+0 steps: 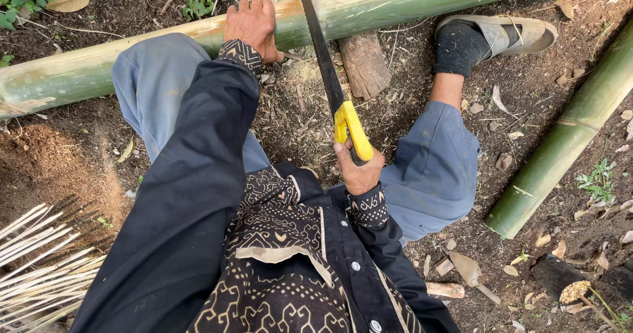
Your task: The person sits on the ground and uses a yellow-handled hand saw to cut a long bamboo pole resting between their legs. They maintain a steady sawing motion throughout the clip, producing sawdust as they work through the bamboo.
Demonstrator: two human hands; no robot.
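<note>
The long bamboo pole (395, 3) lies across the ground from the left edge to the upper right, and everything here is placed against it. A second bamboo pole (560, 142) lies well apart from it at the right side, slanted. Under the long bamboo pole, near its middle, a short wood block (366, 59) rests crosswise and touches it. The saw (330, 76) has a dark blade that crosses over the long bamboo pole just left of the wood block, and a yellow handle that points away from the pole toward the person. The left hand (252, 24) presses flat on top of the long bamboo pole, fingers curled over it, just left of the blade. The right hand (358, 169) is clamped around the yellow handle, below the pole
</note>
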